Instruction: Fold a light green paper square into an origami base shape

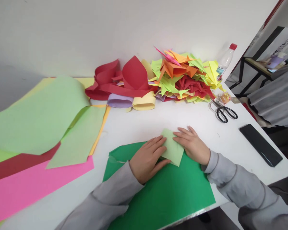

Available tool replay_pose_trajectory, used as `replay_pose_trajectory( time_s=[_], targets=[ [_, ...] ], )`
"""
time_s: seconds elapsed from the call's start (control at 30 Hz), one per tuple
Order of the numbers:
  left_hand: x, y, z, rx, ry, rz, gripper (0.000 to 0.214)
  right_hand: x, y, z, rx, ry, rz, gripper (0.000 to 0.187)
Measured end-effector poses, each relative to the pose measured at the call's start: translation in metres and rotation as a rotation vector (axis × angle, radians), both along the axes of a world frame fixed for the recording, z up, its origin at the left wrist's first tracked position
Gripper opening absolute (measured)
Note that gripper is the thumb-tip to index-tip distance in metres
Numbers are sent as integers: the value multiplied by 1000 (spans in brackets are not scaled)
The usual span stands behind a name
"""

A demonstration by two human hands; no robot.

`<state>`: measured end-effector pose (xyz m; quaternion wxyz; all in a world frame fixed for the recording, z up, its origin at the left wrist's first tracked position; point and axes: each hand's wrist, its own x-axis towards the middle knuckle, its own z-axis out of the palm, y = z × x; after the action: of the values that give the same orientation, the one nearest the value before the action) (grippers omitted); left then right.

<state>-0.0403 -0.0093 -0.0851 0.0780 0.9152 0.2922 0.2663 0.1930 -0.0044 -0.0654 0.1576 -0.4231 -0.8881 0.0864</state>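
Observation:
A small folded piece of light green paper (173, 147) lies over the far part of a dark green sheet (180, 188). My left hand (147, 158) rests along its left side, fingers stretched out and thumb near the paper's lower edge. On the other side, my right hand (193, 145) touches the paper's upper right edge with its fingertips, its fingers spread out. Both hands press from above rather than wrap round the paper. Part of the paper's left edge is hidden under my left fingers.
Large coloured sheets (38, 118) overlap on the left. Curled red paper pieces (134, 76) and a heap of folded paper shapes (182, 75) line the wall. Scissors (223, 111), a black phone (261, 145) and a plastic bottle (225, 60) are on the right of the white table (124, 126).

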Motion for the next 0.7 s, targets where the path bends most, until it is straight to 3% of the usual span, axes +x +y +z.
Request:
replay_pose_trajectory(
  time_s=[0.13,0.37,0.53,0.7],
  targets=[
    [1,-1,0,-23,1,16,23,-2,-3,8,-12,68,-11,36],
    [-12,10,7,-56,17,-62,20,5,-6,30,-79,90,172,32],
    [-21,13,9,-71,-7,-138,28,10,0,26,-95,72,226,20],
    [-13,3,13,-79,-90,-77,26,10,2,18,-24,194,186,17]
  ],
)
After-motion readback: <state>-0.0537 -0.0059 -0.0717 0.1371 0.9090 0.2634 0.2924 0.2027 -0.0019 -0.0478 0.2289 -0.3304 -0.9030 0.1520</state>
